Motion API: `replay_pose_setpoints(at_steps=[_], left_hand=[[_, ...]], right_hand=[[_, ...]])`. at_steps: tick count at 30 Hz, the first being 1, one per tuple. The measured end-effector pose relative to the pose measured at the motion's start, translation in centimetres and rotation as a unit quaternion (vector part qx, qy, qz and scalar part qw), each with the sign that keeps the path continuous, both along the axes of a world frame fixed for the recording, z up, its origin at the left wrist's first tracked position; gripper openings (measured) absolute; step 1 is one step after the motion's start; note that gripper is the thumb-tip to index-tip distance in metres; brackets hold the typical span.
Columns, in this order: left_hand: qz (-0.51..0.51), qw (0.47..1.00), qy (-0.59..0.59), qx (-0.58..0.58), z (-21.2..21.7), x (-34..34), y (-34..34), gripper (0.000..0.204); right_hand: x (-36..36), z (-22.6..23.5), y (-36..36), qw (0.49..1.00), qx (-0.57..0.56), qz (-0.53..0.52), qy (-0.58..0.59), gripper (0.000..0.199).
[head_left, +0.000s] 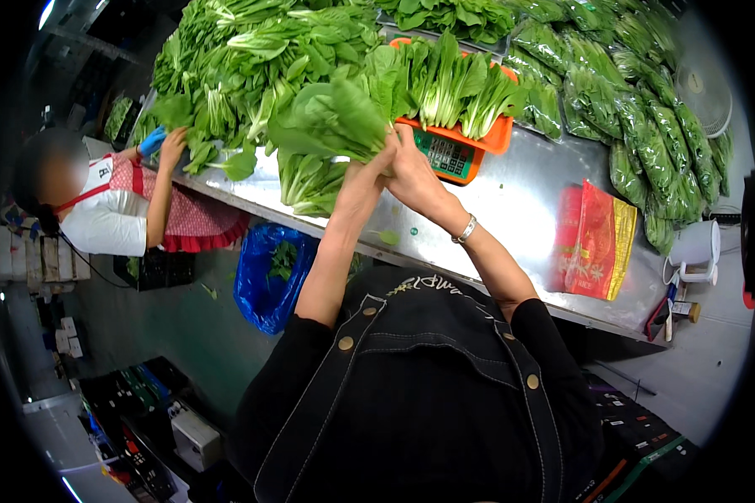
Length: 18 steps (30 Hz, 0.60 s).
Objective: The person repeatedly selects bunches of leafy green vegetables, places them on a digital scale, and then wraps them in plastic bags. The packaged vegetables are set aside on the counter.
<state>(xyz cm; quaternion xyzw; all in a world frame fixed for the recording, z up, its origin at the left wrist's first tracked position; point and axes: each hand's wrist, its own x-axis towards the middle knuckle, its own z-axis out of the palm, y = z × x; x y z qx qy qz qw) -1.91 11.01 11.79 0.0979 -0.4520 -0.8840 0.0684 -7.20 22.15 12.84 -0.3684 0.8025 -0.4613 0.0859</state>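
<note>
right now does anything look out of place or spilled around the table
A few stray leaf scraps lie on the steel table near its front edge, and another scrap sits on the floor by the blue bag. Both hands hold a leafy bunch.

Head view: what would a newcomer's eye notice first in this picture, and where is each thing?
First, the great heap of leafy greens along the far side of the steel table, and the bunch of greens that the left hand and right hand grip together at the centre. Next, the orange scale just behind the hands, loaded with greens, and the red and yellow bags lying at the right.
</note>
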Motion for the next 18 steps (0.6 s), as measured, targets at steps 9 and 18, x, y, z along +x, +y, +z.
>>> replay_pose_setpoints(at_steps=[9,18], left_hand=[[0.013,0.994,-0.053,0.091,-3.3,1.1,-3.1,0.042],[0.056,0.993,-0.018,0.104,-2.0,1.3,-2.9,0.043]], right_hand=[[0.3,-0.4,0.2,0.987,-0.107,0.013,-0.119,0.071],[0.1,-2.2,-1.0,0.967,-0.175,-0.094,-0.158,0.038]])
